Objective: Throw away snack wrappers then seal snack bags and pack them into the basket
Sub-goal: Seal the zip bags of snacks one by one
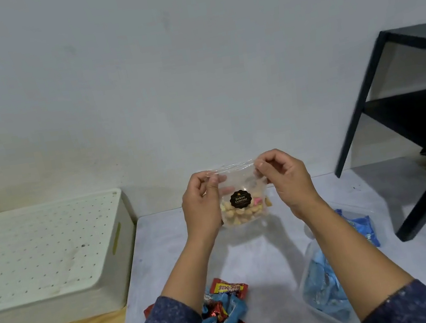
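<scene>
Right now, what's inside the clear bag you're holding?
Small pale biscuits with some pink ones fill the bottom of the clear bag. A dark round label covers a few; upper part looks empty.

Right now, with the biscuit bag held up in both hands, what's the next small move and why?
Probably pinch along the top strip to seal it. The left hand and right hand each grip a top corner of the clear biscuit bag, held above the table.

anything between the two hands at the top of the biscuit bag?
Only the bag's own clear top edge. In the head view the left hand and right hand pinch opposite top corners of the biscuit bag, held above the table.
</scene>
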Available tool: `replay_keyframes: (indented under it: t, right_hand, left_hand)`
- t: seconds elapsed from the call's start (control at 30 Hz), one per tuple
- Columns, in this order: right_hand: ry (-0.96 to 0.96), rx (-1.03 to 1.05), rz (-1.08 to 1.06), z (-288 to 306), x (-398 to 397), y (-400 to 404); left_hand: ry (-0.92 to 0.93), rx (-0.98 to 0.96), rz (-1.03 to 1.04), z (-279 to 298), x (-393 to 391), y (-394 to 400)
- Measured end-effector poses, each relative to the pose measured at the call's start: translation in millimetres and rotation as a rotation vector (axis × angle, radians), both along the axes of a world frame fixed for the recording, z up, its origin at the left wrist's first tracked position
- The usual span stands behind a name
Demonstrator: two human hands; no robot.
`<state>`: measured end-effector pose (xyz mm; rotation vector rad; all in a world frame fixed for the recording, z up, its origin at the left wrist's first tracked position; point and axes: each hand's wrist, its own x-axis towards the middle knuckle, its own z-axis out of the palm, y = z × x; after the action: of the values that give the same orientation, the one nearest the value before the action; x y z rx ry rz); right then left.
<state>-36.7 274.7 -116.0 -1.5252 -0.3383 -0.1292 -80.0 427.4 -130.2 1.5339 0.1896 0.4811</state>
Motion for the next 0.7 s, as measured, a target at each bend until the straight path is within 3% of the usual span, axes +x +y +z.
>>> replay_keyframes:
  t: [0.33,0.53,0.7]
  right_hand:
    - [0.004,-0.03,0.063,3,-3,-6]
    - [-0.028,-0.021,-0.008,9,-2,-5]
    - [0.01,-0.043,0.084,10,-4,-5]
  left_hand:
    - [-0.022,-0.039,0.034,11,-1,-4]
    - [-0.022,-0.061,-0.04,11,-1,-9]
    - [-0.004,-0.051,-0.056,12,0,-6]
